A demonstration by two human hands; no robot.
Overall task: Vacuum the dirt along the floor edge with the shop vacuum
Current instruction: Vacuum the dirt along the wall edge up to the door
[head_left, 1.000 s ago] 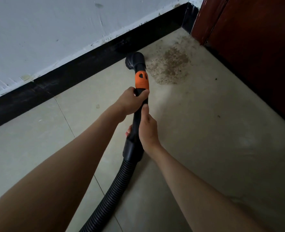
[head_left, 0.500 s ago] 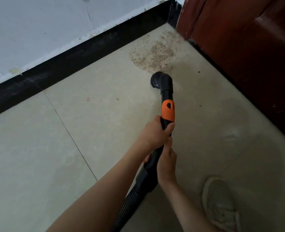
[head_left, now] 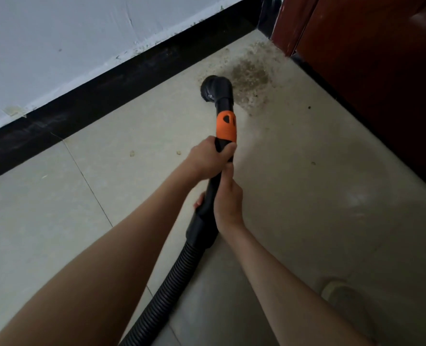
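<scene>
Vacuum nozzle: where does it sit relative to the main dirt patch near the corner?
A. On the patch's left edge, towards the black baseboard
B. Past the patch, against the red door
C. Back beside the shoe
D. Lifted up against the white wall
A: the nozzle sits at the left edge of the dirt patch, on the side of the black baseboard, with most of the dirt lying to its right.

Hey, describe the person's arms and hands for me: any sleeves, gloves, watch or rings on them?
Both forearms are bare as far as the frame shows, with no sleeve in view. The left hand and right hand wear no gloves. No watch, bracelet or ring shows on the visible wrists and fingers, and no markings appear. The upper arms lie outside the picture.
</scene>
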